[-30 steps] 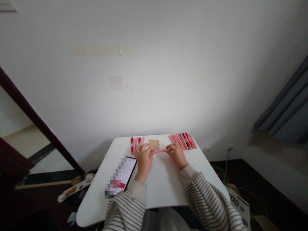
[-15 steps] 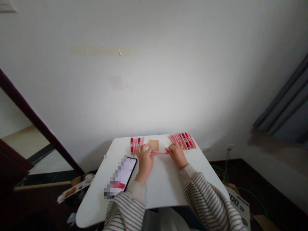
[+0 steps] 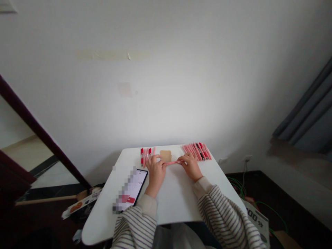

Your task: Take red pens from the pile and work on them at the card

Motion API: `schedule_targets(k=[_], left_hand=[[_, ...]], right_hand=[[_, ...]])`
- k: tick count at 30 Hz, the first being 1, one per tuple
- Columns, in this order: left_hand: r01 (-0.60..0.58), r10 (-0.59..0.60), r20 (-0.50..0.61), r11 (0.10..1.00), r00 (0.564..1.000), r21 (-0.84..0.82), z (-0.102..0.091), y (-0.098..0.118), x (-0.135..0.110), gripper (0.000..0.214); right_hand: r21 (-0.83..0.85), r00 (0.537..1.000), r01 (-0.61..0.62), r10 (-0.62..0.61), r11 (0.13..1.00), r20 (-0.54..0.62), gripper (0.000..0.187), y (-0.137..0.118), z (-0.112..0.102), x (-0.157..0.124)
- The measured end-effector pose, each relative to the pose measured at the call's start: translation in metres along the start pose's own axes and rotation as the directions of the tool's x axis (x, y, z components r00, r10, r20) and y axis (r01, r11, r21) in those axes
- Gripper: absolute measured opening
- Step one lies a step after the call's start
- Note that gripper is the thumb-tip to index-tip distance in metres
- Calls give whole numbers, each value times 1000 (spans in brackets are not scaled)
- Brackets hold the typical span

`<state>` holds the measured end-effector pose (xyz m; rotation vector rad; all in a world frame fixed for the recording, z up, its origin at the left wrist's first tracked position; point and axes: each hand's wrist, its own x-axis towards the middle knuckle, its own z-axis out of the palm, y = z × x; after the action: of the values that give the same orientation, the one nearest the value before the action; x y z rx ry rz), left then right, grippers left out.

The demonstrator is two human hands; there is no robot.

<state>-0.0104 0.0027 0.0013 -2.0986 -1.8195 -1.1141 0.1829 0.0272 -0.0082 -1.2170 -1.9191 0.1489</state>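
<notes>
My left hand [image 3: 156,168] and my right hand [image 3: 190,165] each pinch one end of a pink pen [image 3: 173,162], held level just above the white table [image 3: 176,199]. Both hands are closed on it. Behind my left hand lies a small group of pink and red pens [image 3: 146,154]. A longer row of pink pens [image 3: 197,151] lies behind my right hand. A small tan square pad [image 3: 165,155] rests between the two groups, just beyond the held pen.
A phone [image 3: 131,189] with a lit screen lies on the table's left part. A white wall stands right behind the table. Green cables [image 3: 240,188] and a printed box [image 3: 258,219] sit on the dark floor at right, a grey curtain [image 3: 310,119] beyond.
Both hands have stayed on the pink pen; its right end has lifted slightly. Nothing else has moved.
</notes>
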Motion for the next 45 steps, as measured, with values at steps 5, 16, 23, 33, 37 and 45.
schedule_targets(k=[5,16,23,33,37,45], left_hand=[[12,-14,-46,999,999,-50,5,-6,0,16],[50,-52,-32,997,998,-50,8,-7,-1,17],[11,-22,111,995,994,97,10,-9,-2,41],[-11,-27,276,990,961,138,9,-10,-8,37],[-52,19,254,991,967,123,6,-7,-9,30],[-10,-21,228,991,974,134,4,-5,-9,31]], right_hand=[[223,997,-53,64,973,-41,22,7,7,0],[777,944,-237,326,583,44,32,10,12,5],[974,867,-223,466,45,177,30,5,5,7],[899,872,-179,359,-399,333,31,2,-14,9],[901,880,-136,368,-412,301,25,5,-13,8],[924,877,-147,386,-354,287,18,9,-11,9]])
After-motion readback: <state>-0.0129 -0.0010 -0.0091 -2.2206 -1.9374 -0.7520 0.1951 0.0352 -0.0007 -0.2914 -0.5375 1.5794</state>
